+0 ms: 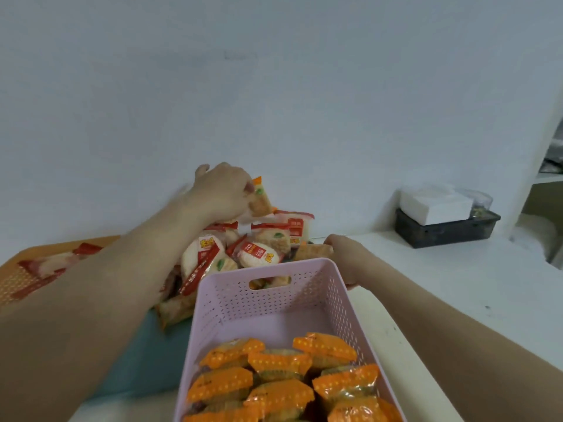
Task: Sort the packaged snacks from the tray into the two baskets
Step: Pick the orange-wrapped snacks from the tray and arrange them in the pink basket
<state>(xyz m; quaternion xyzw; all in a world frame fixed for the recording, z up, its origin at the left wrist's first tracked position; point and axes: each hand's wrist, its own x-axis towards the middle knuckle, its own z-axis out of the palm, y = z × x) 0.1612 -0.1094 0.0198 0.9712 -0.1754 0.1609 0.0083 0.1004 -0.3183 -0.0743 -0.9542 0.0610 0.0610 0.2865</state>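
Head view: an orange-edged packet (pixel 260 197) is pinched in the curled fingers of the left hand (pixel 221 190), above the heap of mixed packets (pixel 243 254) on the teal tray (pixel 146 360). A tan packet (pixel 313 251) is gripped by the curled fingers of the right hand (pixel 345 257), just beyond the far right corner of the pink basket (pixel 262 303). Orange-wrapped snacks (pixel 280 388) are packed in its near end. Red-edged packets (pixel 61 263) are seen in the orange basket (pixel 61 242), left.

I count one pink basket (pixel 265 303), one orange basket (pixel 18 269), one tray (pixel 146 354), at least seven orange packets (pixel 278 360); red-and-white packets (pixel 256 254) too heaped to count.
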